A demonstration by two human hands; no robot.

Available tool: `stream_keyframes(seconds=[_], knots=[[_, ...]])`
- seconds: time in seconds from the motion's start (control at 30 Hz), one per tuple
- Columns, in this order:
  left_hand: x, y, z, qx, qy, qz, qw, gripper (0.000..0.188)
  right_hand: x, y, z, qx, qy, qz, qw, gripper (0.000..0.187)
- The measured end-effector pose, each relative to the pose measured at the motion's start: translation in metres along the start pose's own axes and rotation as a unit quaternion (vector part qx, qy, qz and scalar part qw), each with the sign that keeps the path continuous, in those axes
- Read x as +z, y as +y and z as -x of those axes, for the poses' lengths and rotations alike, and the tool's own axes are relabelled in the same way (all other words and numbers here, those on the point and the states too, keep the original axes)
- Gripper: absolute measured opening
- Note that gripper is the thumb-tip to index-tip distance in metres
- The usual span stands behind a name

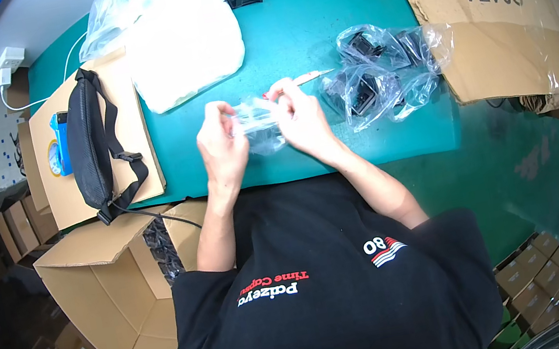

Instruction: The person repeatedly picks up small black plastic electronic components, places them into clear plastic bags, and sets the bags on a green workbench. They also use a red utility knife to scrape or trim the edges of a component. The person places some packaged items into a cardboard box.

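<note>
Clear plastic bag [257,120] over the bench [302,28], mid-view, held between both hands. Left hand [223,143]: fingers clamped on its 9 o'clock edge. Right hand [301,120]: fingers clamped at its 2 o'clock. From it: bagged black parts [364,94], 3 o'clock; white pile [186,49], 11; black pouch [86,145], 9.

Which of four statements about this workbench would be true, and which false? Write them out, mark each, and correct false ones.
1. The left hand and right hand hold crumpled clear plastic. True.
2. The black fabric waist pouch lies right of both hands. False: the pouch lies left of them, on flat brown cardboard.
3. Black plastic parts in clear plastic bags lie right of both hands. True.
4. The brown cardboard box by the left forearm is sealed. False: the box stands open.
</note>
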State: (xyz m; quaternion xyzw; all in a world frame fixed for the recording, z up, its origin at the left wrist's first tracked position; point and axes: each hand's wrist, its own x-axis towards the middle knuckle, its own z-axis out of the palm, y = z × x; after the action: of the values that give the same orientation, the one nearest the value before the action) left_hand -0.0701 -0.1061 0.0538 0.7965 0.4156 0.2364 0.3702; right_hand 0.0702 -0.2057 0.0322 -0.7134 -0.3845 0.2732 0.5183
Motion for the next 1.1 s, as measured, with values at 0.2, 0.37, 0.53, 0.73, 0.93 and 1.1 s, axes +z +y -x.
stream_keyframes(seconds=[0.2, 0.37, 0.53, 0.73, 0.93, 1.1], knots=[[-0.013, 0.007, -0.040, 0.054, -0.111, -0.112, 0.986, 0.020, -0.012, 0.000, -0.002, -0.093, 0.008, 0.111, 0.989, 0.048], [-0.042, 0.040, -0.107, 0.180, -0.253, -0.090, 0.946, 0.049, -0.030, -0.003, 0.010, 0.004, -0.120, 0.072, 0.990, 0.047], [0.034, 0.019, -0.196, 0.403, 0.124, -0.374, 0.826, 0.042, -0.030, 0.001, 0.014, 0.107, -0.085, -0.037, 0.990, 0.040], [0.041, 0.041, -0.193, 0.400, 0.110, -0.476, 0.775, 0.029, -0.026, 0.006, 0.011, 0.125, -0.008, -0.093, 0.988, 0.034], [0.025, 0.041, -0.123, 0.330, 0.057, 0.000, 0.942, 0.050, -0.023, 0.015, 0.005, 0.162, 0.003, -0.156, 0.974, 0.040], [-0.027, 0.028, -0.014, 0.366, -0.005, 0.061, 0.929, 0.073, -0.021, 0.006, 0.005, 0.109, -0.049, -0.137, 0.983, 0.045]])
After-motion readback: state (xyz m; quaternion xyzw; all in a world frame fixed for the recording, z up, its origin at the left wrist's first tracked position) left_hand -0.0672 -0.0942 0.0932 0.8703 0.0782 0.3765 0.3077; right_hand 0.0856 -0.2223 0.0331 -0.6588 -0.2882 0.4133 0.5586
